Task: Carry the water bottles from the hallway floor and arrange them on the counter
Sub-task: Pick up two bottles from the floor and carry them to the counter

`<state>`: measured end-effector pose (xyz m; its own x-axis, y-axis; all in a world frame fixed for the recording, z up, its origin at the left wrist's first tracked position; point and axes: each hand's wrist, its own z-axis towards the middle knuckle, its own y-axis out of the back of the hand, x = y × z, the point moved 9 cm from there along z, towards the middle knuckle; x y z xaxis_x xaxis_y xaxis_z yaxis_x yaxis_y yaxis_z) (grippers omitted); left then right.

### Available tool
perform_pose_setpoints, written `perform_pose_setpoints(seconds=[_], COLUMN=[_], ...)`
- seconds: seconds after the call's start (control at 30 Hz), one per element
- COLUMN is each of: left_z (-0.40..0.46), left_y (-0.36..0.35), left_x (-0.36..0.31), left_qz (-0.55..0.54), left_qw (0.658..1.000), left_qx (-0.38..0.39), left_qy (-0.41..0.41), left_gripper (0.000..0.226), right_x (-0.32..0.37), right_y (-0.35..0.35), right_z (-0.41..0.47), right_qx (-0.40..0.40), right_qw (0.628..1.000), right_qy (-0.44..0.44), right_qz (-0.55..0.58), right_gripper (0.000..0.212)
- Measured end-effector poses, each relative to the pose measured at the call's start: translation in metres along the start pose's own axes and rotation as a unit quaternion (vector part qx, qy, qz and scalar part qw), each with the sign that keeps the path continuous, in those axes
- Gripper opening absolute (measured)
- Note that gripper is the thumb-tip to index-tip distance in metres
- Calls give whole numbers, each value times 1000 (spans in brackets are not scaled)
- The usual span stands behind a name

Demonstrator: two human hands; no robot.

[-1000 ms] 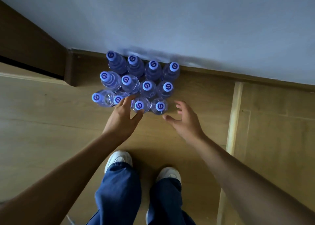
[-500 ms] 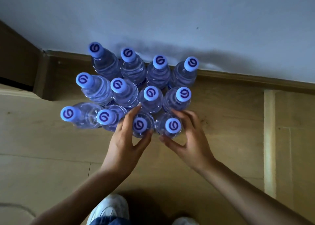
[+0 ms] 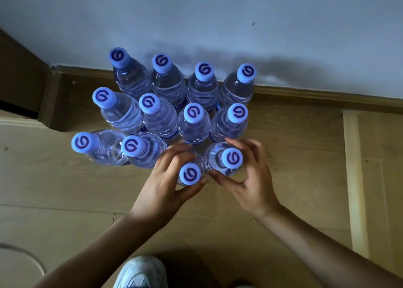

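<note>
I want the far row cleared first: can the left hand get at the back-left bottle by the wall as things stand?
Probably not directly: the left hand grips a front bottle, and two bottle rows stand before the back-left bottle. From above its cap looks free.

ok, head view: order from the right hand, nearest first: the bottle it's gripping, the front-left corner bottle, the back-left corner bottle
1. Bottle in the right hand's grip: front row, right end.
2. Front-left corner bottle: same row, far left end.
3. Back-left corner bottle: by the wall, left end.

pale wall (image 3: pixel 218 15), brown skirting board (image 3: pixel 316 96), wooden floor (image 3: pixel 65 189), white shoe (image 3: pixel 141 272)
</note>
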<state>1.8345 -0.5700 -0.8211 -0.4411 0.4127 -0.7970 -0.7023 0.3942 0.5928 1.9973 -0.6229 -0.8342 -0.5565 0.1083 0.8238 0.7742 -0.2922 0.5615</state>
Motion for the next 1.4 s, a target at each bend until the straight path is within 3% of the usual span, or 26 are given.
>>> perform_pose_setpoints(seconds=[0.13, 0.3, 0.43, 0.6, 0.77, 0.93, 1.07, 1.27, 1.4], left_z=[3, 5, 7, 6, 16, 36, 53, 67, 65], left_y=[-1, -4, -8, -17, -13, 51, 129, 273, 373], left_x=[12, 10, 13, 14, -20, -102, -187, -329, -418], left_qz=[-33, -42, -78, -98, -97, -99, -92, -95, -72], left_qw=[997, 996, 991, 984, 981, 982, 987, 989, 994], left_qx=[-28, -26, -4, 40, 89, 88, 62, 42, 10], left_qy=[69, 68, 111, 142, 143, 132, 115, 104, 87], left_gripper=[54, 47, 38, 42, 30, 49, 31, 38, 29], right_x=[-1, -4, -3, -8, 21, 105, 202, 385, 508], right_y=[0, 3, 12, 35, 59, 111, 160, 240, 281], right_z=[2, 0, -6, -16, -17, -6, 10, 42, 57], right_qx=[-10, -16, -38, -77, -73, -48, -20, 12, 42], right_qw=[1000, 1000, 999, 996, 996, 995, 992, 991, 989], right_qy=[8, -2, -7, -39, -49, -70, -74, -46, -11], right_qz=[0, 10, 18, 9, 21, 48, 97, 129, 141], right_gripper=[65, 64, 52, 41, 31, 29, 35, 31, 30])
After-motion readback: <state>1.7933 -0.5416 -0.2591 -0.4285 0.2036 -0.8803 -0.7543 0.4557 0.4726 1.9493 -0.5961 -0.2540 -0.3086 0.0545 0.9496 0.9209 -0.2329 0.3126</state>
